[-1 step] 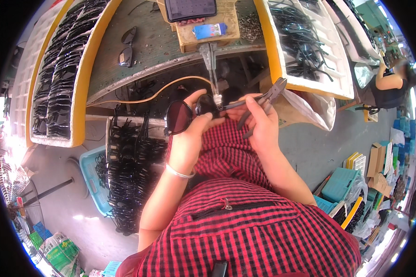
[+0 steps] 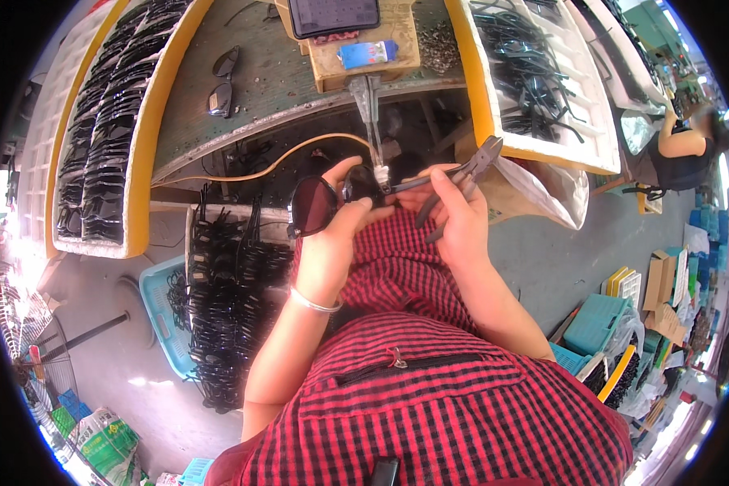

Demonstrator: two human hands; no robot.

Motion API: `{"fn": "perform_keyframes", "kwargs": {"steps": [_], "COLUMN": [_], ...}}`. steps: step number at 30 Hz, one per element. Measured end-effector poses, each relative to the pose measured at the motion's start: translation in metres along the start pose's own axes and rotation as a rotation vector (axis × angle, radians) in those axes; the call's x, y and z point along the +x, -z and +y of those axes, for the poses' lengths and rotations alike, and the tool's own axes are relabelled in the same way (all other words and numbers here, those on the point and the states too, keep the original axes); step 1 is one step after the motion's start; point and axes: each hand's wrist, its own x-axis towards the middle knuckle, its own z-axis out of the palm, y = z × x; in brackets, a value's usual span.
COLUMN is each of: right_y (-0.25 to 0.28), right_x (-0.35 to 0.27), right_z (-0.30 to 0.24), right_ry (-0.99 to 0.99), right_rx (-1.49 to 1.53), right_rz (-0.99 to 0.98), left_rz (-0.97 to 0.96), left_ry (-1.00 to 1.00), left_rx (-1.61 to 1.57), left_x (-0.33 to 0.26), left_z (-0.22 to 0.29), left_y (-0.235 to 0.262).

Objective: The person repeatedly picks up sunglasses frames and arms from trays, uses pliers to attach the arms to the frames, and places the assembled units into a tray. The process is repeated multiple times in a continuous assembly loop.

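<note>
My left hand [image 2: 334, 235] is closed around a pair of sunglasses [image 2: 313, 207], one dark reddish lens to the left of the fingers and the other between thumb and fingers. In my right hand [image 2: 463, 223] lies a pair of pliers [image 2: 484, 158], jaws pointing up to the right and dark handles across the palm. The right fingertips reach toward the sunglasses' right end, where a slim metal fixture [image 2: 368, 105] comes down from the bench. What those fingertips pinch there is too small to make out.
Yellow-edged white trays of sunglasses [image 2: 142, 162] and dark eyewear parts [image 2: 526, 65] flank the bench [image 2: 275, 69]. Another pair of sunglasses [image 2: 223, 79] rests on it. A yellowish hose [image 2: 283, 152] crosses below. Hanging dark frames [image 2: 227, 316] stand by my left arm. Another person [image 2: 692, 150] sits far right.
</note>
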Motion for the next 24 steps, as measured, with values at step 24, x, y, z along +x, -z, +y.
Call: {"fn": "perform_keyframes", "kwargs": {"steps": [24], "right_y": [0.009], "right_x": [-0.021], "right_z": [0.022], "right_ry": [-0.060], "right_rx": [-0.006], "right_rz": [0.018], "left_rz": [0.002], "left_ry": [0.220], "left_rx": [-0.167], "left_x": [-0.021], "left_z": [-0.007], "left_y": [0.023]}}
